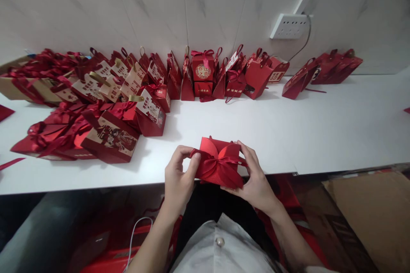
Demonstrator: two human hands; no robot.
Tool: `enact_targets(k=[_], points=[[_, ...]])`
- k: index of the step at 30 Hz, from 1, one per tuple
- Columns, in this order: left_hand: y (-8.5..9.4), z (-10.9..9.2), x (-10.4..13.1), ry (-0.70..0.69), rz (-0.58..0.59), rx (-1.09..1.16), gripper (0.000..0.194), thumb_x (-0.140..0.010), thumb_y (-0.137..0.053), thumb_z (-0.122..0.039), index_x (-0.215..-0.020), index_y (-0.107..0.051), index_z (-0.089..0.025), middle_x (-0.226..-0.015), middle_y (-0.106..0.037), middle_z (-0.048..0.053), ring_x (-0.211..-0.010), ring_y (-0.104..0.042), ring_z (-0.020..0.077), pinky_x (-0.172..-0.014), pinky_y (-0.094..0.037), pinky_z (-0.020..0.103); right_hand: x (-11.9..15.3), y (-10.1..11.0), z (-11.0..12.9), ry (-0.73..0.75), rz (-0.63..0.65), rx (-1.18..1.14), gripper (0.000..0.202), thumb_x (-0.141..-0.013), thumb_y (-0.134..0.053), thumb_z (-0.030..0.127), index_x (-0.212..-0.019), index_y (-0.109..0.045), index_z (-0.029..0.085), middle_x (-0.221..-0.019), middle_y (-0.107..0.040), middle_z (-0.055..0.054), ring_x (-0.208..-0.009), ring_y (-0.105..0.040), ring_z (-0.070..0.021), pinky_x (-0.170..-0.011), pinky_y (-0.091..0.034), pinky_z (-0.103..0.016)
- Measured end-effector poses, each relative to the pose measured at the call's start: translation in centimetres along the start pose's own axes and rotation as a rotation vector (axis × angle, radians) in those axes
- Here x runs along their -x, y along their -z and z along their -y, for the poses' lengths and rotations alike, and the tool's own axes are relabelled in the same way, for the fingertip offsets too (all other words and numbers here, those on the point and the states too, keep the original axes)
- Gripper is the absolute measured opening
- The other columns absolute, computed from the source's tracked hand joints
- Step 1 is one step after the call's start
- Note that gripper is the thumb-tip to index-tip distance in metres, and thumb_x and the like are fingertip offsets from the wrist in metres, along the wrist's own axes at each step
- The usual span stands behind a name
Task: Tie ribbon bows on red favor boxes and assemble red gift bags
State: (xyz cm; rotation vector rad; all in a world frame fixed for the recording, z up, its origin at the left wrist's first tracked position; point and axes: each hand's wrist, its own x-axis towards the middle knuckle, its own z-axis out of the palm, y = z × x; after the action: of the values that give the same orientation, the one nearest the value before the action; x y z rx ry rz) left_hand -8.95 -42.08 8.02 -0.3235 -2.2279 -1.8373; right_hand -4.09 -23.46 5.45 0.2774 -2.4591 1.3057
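Observation:
A red gift box point(218, 170) with petal-like flaps and a dark red ribbon bow across its top is held between both hands, at the table's front edge. My left hand point(182, 175) grips its left side, the thumb pressed over the ribbon end and corner. On the right side, my right hand point(254, 175) is wrapped round the box, with fingers at its back corner and the thumb side low near its front. The underside of the box is hidden.
Many red gift boxes with ribbon loops stand along the wall on the white table point(224, 119). Nearer on the left lie bow-tied boxes point(60, 132) and a patterned box point(112, 136). A wall socket point(290, 26) has a cable. Cardboard point(371, 217) lies below right.

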Motion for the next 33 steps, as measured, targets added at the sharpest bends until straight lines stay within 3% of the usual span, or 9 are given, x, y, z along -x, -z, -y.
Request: enact_targets(k=[3,7,12,33], points=[[-0.2,-0.5,0.7,-0.235,0.002,-0.078,0.003,-0.085,-0.056,-0.017,-0.085,-0.057,-0.02,-0.078,-0.055,0.0,-0.072,-0.053,0.0113,-0.063,-0.044,0.021,0.0,-0.1,0.0,0.001,-0.001,-0.019,0.1,-0.068,-0.078,0.034,-0.147,-0.016,0.029,-0.139,-0.034,-0.013,-0.13,-0.039,-0.0296,-0.102,-0.045,-0.044],[-0.7,-1.4,1.7,-0.54,0.011,-0.26,0.019,-0.079,-0.061,-0.007,-0.093,-0.061,-0.02,-0.077,-0.05,0.0,-0.075,-0.049,0.0125,-0.064,-0.043,0.024,0.1,-0.2,0.1,-0.012,-0.012,-0.057,0.098,-0.069,-0.077,0.031,-0.146,-0.017,0.031,-0.14,-0.034,-0.011,-0.131,-0.039,-0.0279,-0.102,-0.046,-0.042],[-1.1,-1.9,2.5,-0.76,-0.026,-0.424,0.011,-0.081,-0.062,-0.014,-0.091,-0.066,-0.019,-0.069,-0.042,0.0,-0.073,-0.041,0.0138,-0.067,-0.04,0.028,0.4,-0.1,0.2,-0.036,-0.022,-0.113,0.099,-0.068,-0.078,0.031,-0.146,-0.017,0.032,-0.142,-0.032,-0.01,-0.132,-0.038,-0.0287,-0.105,-0.042,-0.045],[-0.9,-2.8,3.0,-0.813,0.008,-0.341,0.008,-0.085,-0.06,-0.015,-0.09,-0.065,-0.016,-0.072,-0.038,-0.001,-0.074,-0.039,0.0133,-0.071,-0.034,0.03,0.5,0.4,1.1,-0.005,-0.054,-0.169,0.097,-0.068,-0.078,0.028,-0.146,-0.02,0.034,-0.142,-0.033,-0.005,-0.134,-0.035,-0.0236,-0.111,-0.036,-0.037]])
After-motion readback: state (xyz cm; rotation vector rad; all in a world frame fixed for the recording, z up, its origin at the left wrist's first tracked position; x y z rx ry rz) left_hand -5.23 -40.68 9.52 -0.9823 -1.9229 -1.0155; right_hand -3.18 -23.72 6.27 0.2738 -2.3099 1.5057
